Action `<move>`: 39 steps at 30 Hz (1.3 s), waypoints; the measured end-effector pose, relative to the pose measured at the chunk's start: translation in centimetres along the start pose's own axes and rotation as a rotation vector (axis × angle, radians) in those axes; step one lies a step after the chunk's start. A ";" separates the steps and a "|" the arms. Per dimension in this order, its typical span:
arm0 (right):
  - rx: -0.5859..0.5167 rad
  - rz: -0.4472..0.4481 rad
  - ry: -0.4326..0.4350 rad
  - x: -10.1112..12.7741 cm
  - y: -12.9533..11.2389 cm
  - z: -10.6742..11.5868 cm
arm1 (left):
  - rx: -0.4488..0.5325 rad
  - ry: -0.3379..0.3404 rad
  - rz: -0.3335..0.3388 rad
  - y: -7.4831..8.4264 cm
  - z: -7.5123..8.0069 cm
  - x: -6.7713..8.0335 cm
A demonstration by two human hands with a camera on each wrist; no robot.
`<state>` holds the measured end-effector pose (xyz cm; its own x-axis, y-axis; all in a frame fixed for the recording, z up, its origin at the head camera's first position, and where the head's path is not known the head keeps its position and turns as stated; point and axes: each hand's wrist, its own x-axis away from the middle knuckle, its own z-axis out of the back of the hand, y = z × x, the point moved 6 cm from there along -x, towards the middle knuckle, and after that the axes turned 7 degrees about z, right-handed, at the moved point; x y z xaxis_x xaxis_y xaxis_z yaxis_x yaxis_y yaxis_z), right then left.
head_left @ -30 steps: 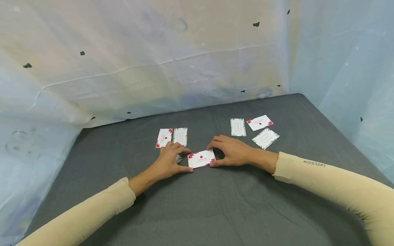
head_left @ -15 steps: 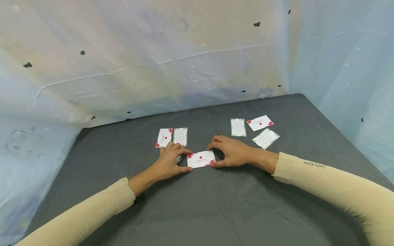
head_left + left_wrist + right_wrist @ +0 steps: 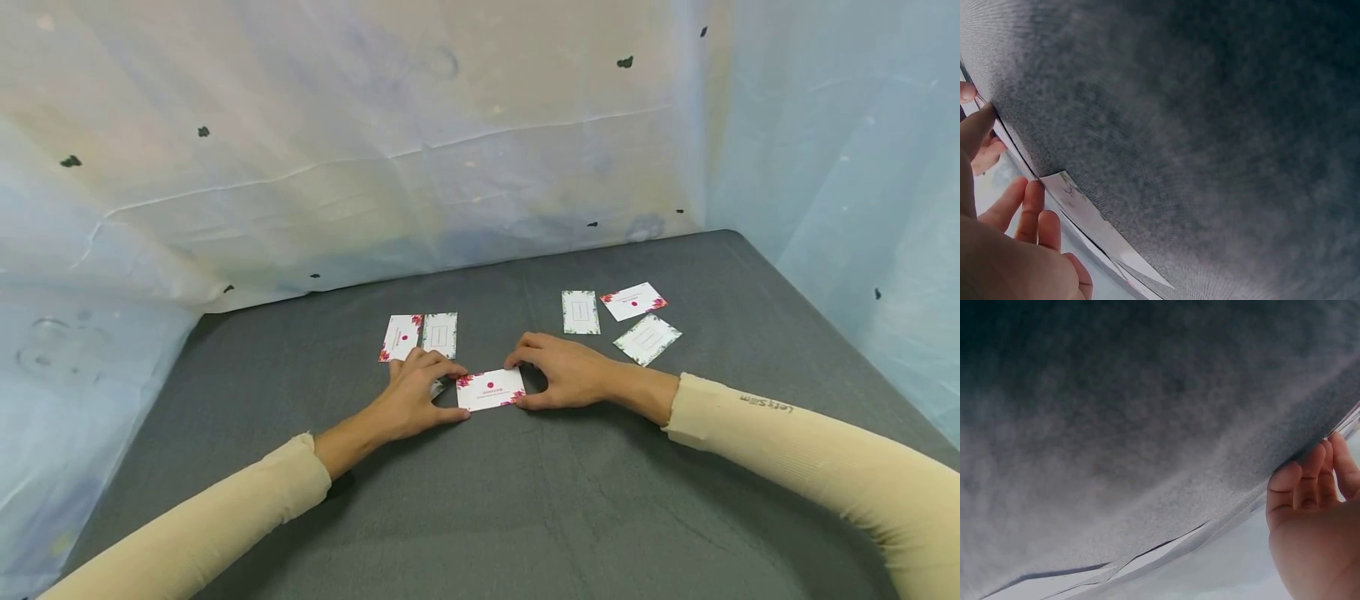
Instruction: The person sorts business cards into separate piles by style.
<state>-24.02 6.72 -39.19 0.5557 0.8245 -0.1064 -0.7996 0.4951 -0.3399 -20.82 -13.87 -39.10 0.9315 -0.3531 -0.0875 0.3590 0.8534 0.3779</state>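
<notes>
A white card with red flowers at its corners [image 3: 491, 389] lies on the grey cloth table [image 3: 525, 500] between my two hands. My left hand [image 3: 454, 390] pinches its left edge with thumb and forefinger. My right hand [image 3: 527, 383] pinches its right edge the same way. The corner of another card [image 3: 437, 387] shows under my left fingers. In the left wrist view my fingers [image 3: 1029, 209] lie beside a card's edge [image 3: 1082, 209]. In the right wrist view my curled fingertips [image 3: 1307, 487] rest on the cloth.
Two cards [image 3: 401, 337] [image 3: 439, 334] lie side by side just beyond my left hand. Three more cards [image 3: 580, 312] [image 3: 633, 301] [image 3: 647, 338] lie scattered beyond my right hand. A pale plastic sheet [image 3: 375, 150] walls the table at the back and sides.
</notes>
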 end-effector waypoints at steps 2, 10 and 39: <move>-0.006 0.000 0.002 0.0 0.0 0.0 | -0.002 0.001 -0.006 0.0 0.0 0.0; -0.016 0.006 0.008 0.1 0.0 0.0 | 0.018 0.004 -0.013 -0.1 0.1 0.1; -0.016 -0.005 -0.011 0.1 0.1 -0.2 | 0.016 -0.015 0.004 -0.2 0.0 0.1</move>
<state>-23.96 6.81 -39.38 0.5569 0.8251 -0.0949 -0.7932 0.4946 -0.3551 -20.81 -14.06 -39.18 0.9319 -0.3554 -0.0725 0.3542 0.8486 0.3929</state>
